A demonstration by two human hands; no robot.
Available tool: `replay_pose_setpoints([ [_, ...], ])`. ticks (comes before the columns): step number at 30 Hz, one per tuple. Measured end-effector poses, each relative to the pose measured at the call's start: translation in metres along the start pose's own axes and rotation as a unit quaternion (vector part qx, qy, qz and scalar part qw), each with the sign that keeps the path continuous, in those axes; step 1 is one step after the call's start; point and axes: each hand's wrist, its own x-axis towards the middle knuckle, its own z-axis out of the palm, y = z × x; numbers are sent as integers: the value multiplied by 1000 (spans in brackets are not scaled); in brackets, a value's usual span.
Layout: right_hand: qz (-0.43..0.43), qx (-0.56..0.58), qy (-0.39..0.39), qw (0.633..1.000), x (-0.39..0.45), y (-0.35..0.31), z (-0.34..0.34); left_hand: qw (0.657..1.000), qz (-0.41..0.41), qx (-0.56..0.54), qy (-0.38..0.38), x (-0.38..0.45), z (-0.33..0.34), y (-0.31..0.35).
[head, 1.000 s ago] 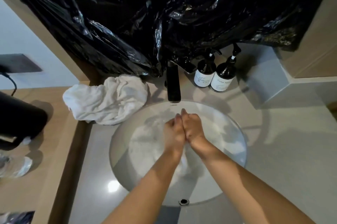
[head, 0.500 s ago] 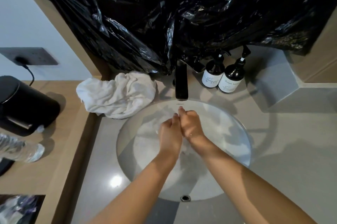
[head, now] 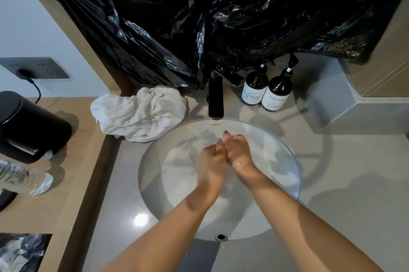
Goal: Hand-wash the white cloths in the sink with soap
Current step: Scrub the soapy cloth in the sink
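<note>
Both hands meet over the sink [head: 287, 156], side against side. Left hand [head: 211, 164] and right hand [head: 240, 153] curl down onto the wet cloth [head: 181, 161] in the basin; each grip looks clenched on cloth, though the fingertips are hidden, so I cannot tell for sure. The cloth lies in the water, mostly in the left and middle of the bowl. A second cloth, the towel [head: 139, 112], sits bunched on the desk [head: 354, 183] at the sink's back-left rim, its lower edge just overhanging the bowl.

Writing: small brand mark on the sink's back rim under the tap [head: 215, 99], too small to read. Two dark pump bottles [head: 264, 90] stand right of the tap, touching; the right label reads "Room", the rest is blurred.

Black plastic sheet [head: 221, 17] hangs over the back wall, down to the tap. Overflow hole [head: 221, 237] at the near rim. Kettle [head: 28, 125] and water bottle [head: 22, 181] sit on the wooden ledge far left. Desk right of the sink is open.
</note>
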Motion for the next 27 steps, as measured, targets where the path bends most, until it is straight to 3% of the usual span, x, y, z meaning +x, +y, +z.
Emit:
replay_pose_setpoints([
  [5,-26,19,-39,999,-21,14,11,996,-62,-37,49,16,-8,-5],
  [8,31,90,-16,995,2,4,0,1000,4,-15,0,-3,2,-1],
  [12,-16,45,-80,996,-10,14,22,993,-61,-59,84,26,-12,-1],
  [14,10,38,-63,997,-7,7,13,996,-38,-45,59,18,-8,-6],
  [16,37,78,-25,996,5,-1,-2,999,40,-12,13,2,5,-5],
  [21,-3,114,-61,992,-19,5,-5,998,14,15,61,25,2,4],
  [24,32,132,-12,991,0,5,-16,996,82,32,-8,4,15,0],
  [27,7,115,-33,993,-11,11,-12,999,26,32,7,26,13,-2],
])
